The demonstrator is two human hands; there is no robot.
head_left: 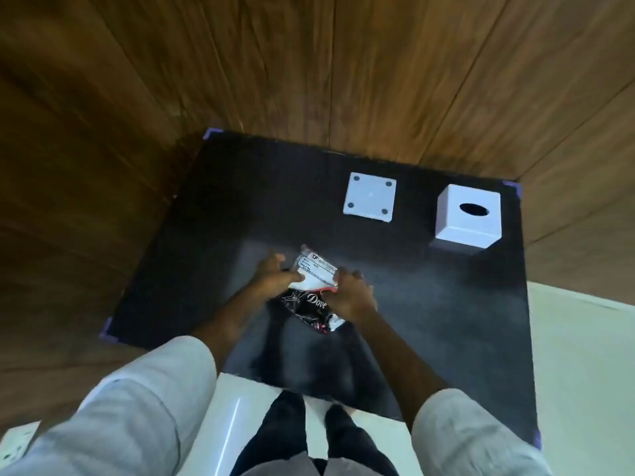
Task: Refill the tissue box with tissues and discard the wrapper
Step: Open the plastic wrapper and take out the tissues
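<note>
1. I see a white cube-shaped tissue box cover (469, 219) with a dark oval slot on top, standing upright far right.
2. Its white square base plate (369, 202) lies apart, to its left.
3. A black-and-white plastic tissue pack (314, 290) sits nearer me.

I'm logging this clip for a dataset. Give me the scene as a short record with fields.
surface: black mat on a wooden floor
tissue pack: in its wrapper, held over the mat by both hands
left hand: grips the pack's left side
right hand: grips the pack's right side
tissue box cover: white, oval slot up, far right
base plate: white, apart, left of the cover
</note>
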